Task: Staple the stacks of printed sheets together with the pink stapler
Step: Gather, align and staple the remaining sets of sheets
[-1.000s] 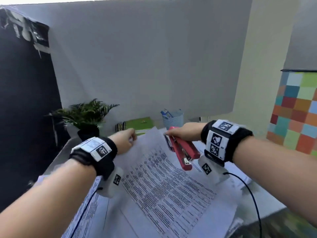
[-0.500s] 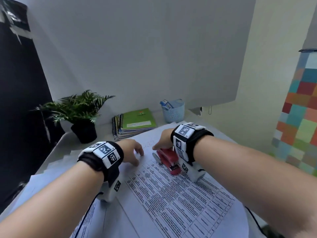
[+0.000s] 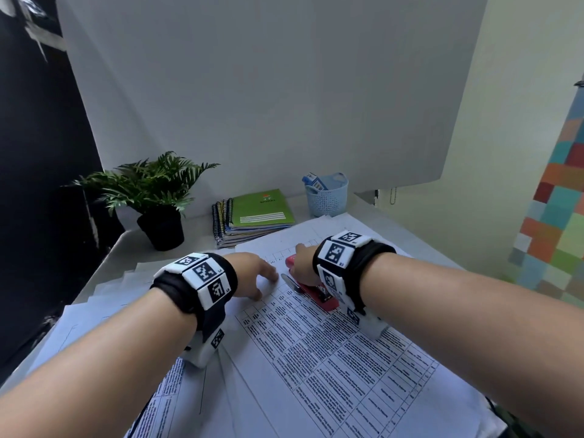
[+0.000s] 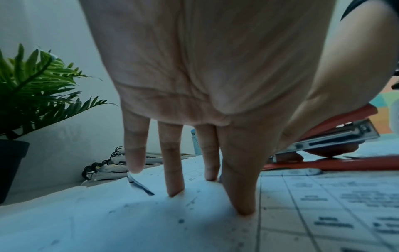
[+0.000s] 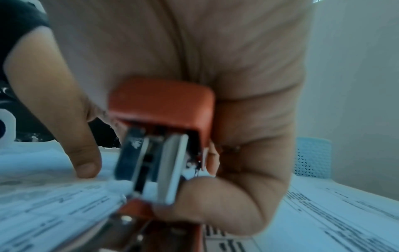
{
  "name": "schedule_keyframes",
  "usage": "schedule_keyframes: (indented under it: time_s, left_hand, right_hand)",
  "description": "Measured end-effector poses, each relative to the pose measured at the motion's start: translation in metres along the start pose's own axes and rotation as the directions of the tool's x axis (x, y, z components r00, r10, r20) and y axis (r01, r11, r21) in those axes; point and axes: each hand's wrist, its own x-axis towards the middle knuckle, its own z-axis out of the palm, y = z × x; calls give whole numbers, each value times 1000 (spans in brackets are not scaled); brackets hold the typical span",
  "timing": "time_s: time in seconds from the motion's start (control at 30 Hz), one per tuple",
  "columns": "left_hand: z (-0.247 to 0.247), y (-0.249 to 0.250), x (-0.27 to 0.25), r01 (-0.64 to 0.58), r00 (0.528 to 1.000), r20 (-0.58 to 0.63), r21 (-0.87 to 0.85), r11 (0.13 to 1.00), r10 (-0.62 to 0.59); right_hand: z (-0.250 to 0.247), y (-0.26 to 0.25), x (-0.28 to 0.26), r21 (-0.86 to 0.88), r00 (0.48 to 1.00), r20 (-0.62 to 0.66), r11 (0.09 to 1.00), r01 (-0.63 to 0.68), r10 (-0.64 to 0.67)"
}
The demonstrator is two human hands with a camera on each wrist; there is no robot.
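While the right hand (image 3: 304, 263) curls round the pink stapler (image 3: 317, 290) near the middle of the head view, the stapler sits over the top corner of the printed sheets (image 3: 331, 358), its metal nose pointing toward the left hand (image 3: 252, 275). In the right wrist view the palm lies on the stapler's coloured top, the thumb and a finger clamp its sides, and the sheets pass in between its upper arm and base — though blur hides whether the arm is fully pressed down. The left hand rests just beside the stapler with straight, spread fingers (image 4: 172, 170), their tips pressing on the paper and gripping nothing. More sheets fan out below the top stack toward the lower left of the frame. Toward the upper left stands a potted plant (image 3: 151, 191) in a black pot; right of it lies a pile of spiral notebooks (image 3: 252, 216) with a green one on top, and further right a pale blue basket (image 3: 327, 197) — all well apart from the hands, along the far edge of the table (image 3: 126, 248).
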Motion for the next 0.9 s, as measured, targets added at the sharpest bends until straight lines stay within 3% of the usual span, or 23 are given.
schedule_keyframes:
  time_s: [0.3,0.37,0.5,0.67,0.9]
  left_hand:
    - [0,1,1,20,1000,-2,2,1000,-20]
    - [1,1,3,12,1000,9,8,1000,-13]
    - [2,0,4,-10,1000,12,28,1000,10]
    - [2,-1,6,-20,1000,9,20,1000,20]
    - [2,1,4,-15,1000,6,15,1000,15]
  right_hand:
    - [9,0,55,-38,999,-5,998,-51,51]
    - [-1,1,41,-31,998,14,998,-54,54]
    - [-11,10,-1,159,1000,18,987,-16,13]
    - [-16,10,-11,46,1000,4,999,18,-19]
    - [-14,14,-2,123,1000,8,992,-13,12]
